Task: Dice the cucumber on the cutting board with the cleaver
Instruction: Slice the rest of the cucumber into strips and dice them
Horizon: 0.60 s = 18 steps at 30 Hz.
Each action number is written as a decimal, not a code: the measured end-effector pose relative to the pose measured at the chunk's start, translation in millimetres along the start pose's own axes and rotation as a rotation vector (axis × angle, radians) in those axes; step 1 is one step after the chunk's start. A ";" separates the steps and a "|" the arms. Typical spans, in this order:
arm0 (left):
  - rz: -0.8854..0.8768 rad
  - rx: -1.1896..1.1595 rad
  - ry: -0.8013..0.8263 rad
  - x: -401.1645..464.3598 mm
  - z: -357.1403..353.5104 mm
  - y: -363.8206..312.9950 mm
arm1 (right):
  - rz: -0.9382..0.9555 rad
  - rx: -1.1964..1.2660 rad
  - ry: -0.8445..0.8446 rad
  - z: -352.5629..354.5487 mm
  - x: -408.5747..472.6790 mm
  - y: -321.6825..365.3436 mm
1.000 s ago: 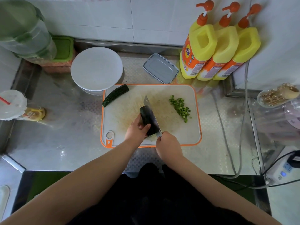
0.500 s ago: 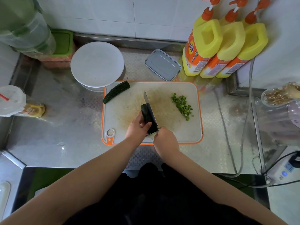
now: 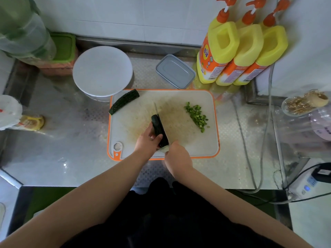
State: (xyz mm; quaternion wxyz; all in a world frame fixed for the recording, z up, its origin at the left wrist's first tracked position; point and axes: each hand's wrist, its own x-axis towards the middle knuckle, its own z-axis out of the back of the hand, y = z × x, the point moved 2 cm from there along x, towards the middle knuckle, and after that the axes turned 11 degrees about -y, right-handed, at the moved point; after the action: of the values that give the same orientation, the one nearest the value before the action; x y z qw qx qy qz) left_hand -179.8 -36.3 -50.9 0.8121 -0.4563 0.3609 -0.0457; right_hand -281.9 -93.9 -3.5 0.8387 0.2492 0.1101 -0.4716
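Note:
A white cutting board [image 3: 188, 144] with an orange rim lies on the steel counter. My left hand [image 3: 146, 140] holds a dark green cucumber piece [image 3: 157, 129] lengthwise near the board's front. The cleaver [image 3: 162, 120] stands edge-down along the cucumber's right side, its handle gripped in my right hand [image 3: 177, 156]. A pile of diced cucumber [image 3: 197, 116] lies at the board's right. Another cucumber piece [image 3: 124, 101] rests on the board's back left corner.
A white round lid [image 3: 102, 70] covers a bowl behind the board, with a grey lidded box [image 3: 175, 71] to its right. Three yellow pump bottles [image 3: 238, 51] stand at the back right. A cable [image 3: 250, 158] runs down the right side. A lidded cup [image 3: 10, 111] sits far left.
The cleaver blade has stayed along the cucumber piece, with both hands holding much the same place. The view has shifted slightly upward.

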 end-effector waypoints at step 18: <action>0.000 0.006 -0.001 -6.2 2.6 -6.8 | -0.026 0.073 0.066 -1.4 3.0 -9.3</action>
State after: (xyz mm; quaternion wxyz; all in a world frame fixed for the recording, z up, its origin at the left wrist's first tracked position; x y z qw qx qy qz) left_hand -181.1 -35.9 -41.4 0.8135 -0.4540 0.3606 -0.0465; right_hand -288.1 -99.4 -8.9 0.8188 0.2934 0.1236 -0.4777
